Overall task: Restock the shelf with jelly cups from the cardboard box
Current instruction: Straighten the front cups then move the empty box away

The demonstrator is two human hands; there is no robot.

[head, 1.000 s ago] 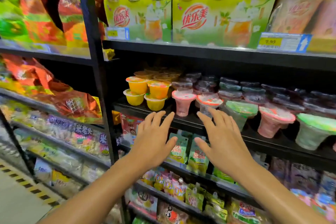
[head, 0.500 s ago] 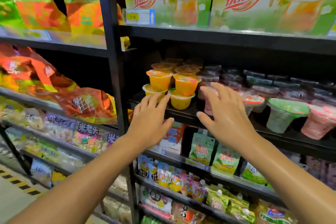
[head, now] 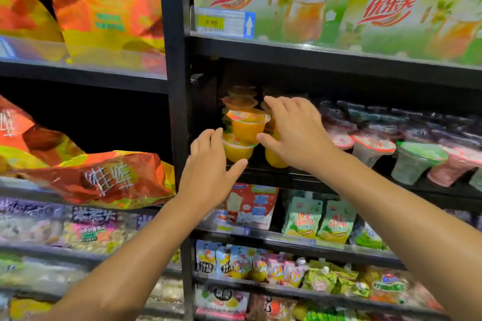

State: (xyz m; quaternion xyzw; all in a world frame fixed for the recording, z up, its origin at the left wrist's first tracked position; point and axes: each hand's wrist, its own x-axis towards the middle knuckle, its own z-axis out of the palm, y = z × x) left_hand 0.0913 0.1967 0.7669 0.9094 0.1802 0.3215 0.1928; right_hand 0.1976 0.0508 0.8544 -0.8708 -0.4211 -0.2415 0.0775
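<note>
At the centre of the head view, stacked orange translucent plastic jelly cups (head: 246,126) stand on the black metal shelf (head: 287,177). The left hand (head: 208,167), fingers spread, reaches beside the lower cup; the right hand (head: 294,130), fingers spread, touches the stacks.

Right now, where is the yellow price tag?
In the head view, the yellow price tag sits upper middle, on the edge of the shelf above the orange jelly cups, beside a blue arrow label.
</note>
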